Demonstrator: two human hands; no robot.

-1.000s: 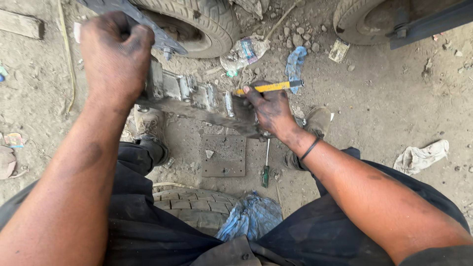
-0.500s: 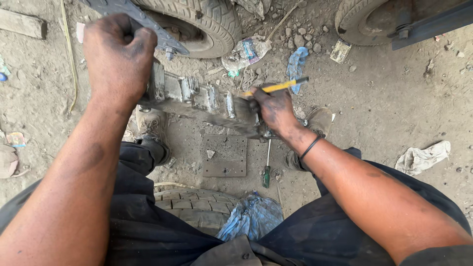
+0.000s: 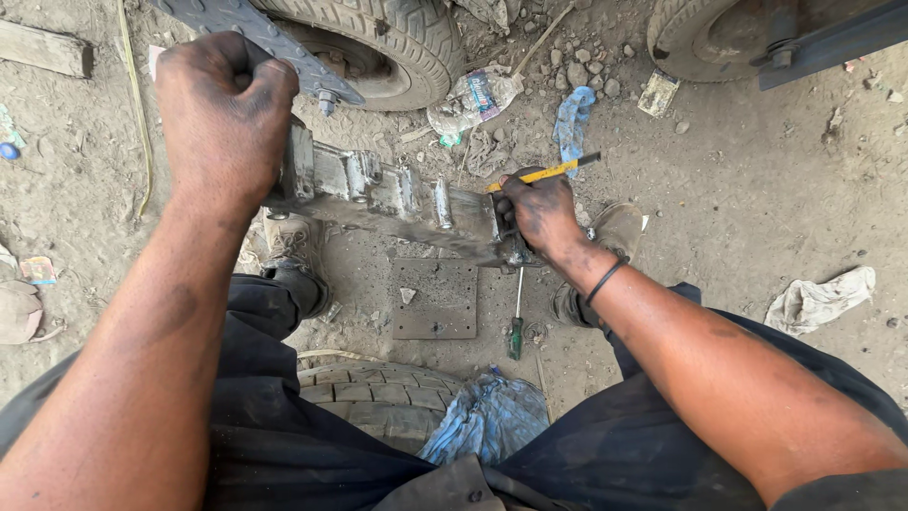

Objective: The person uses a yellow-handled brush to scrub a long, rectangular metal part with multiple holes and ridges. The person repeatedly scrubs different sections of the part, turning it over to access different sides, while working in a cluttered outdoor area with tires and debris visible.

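Grip is kept on a long metal part (image 3: 397, 199), clenched at one end by the left hand (image 3: 222, 109) and pinched with a yellow pencil (image 3: 544, 172) by the right hand (image 3: 539, 213), steadying it above the dirt ground (image 3: 738, 189).

The dirt ground (image 3: 757, 189) carried a square metal plate (image 3: 435, 298) at centre, a green-handled screwdriver (image 3: 515, 326) at four o'clock, a white rag (image 3: 818, 298) at three, perhaps a crushed bottle (image 3: 473, 99) at twelve.
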